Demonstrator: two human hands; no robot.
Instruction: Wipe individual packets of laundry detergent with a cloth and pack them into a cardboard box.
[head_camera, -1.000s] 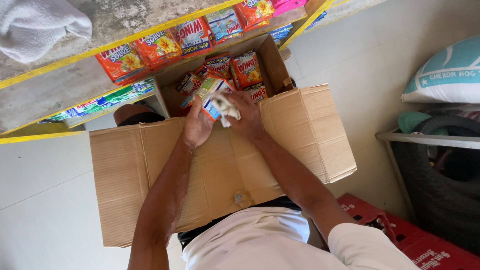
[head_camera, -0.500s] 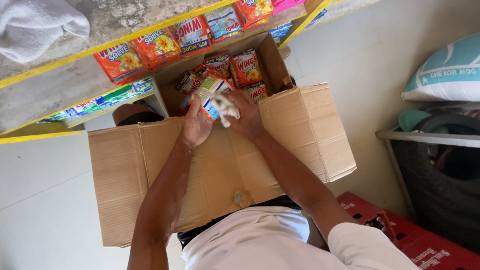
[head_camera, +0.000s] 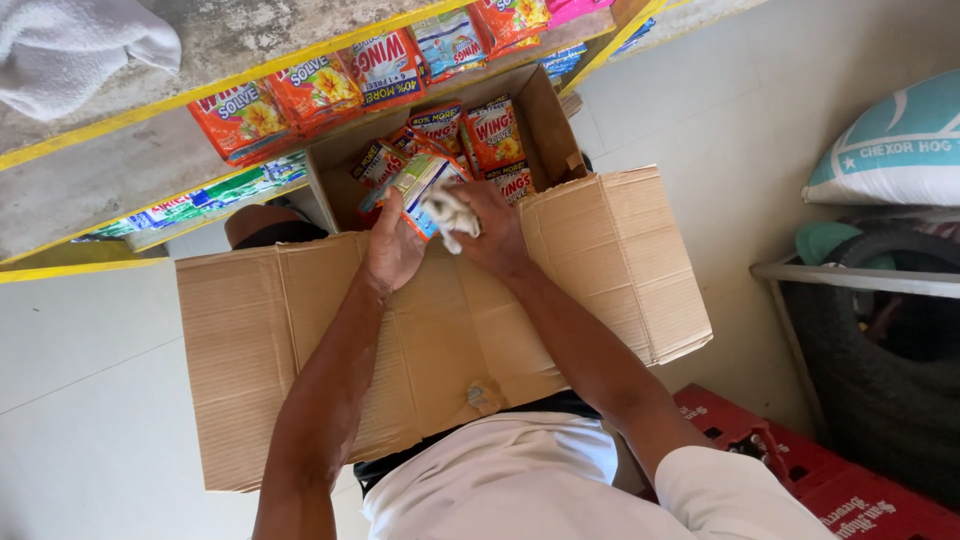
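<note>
Now both my hands are up at the open top of a big brown cardboard box (head_camera: 450, 330). My left hand (head_camera: 392, 250) has its fingers (head_camera: 388, 208) curled round a flat packet (head_camera: 420, 185) with green and blue on it, and my thumb is pressed on its near side. My right hand (head_camera: 490, 232) is closed tight on a crumpled white cloth (head_camera: 450, 215), which touches the same packet from the right. The packet is just past my fingertips, at the mouth of the box, over the other packets. Its long side runs from my hands up and away toward the far wall of the box, and it leans a bit to the right. Inside the box, beyond my fingers, are orange and red soap packets (head_camera: 495, 135) standing up close together. The near flap of the box lies flat under my wrists, and another flap sticks out to the right of my right hand. Farther off, past the box, more orange packets (head_camera: 310, 90) hang in a row on a yellow shelf (head_camera: 120, 130). Down to the right of my right arm is a red crate (head_camera: 800, 470).
</note>
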